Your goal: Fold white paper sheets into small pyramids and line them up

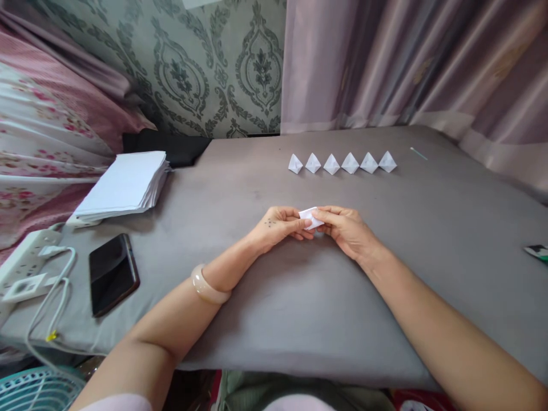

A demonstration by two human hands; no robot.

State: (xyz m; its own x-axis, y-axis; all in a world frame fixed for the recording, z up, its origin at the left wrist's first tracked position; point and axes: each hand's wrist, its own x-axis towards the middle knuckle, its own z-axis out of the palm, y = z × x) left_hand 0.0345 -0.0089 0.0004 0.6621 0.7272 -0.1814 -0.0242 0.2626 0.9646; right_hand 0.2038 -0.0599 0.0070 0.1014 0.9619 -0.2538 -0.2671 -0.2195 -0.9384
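Between my two hands is a small piece of folded white paper, held over the middle of the table. My left hand pinches its left side, thumb on top and fingers beneath. On the right side, my right hand grips the same paper between thumb and fingers. Part of the paper is covered by the thumbs, so its full shape cannot be made out. Beyond the hands, several folded white paper shapes with pointed tops stand in a row, close to one another.
At the left lie a stack of white paper, a black phone and a power strip with white cables. A black cloth sits behind the stack. A thin stick lies far right on the grey-covered table.
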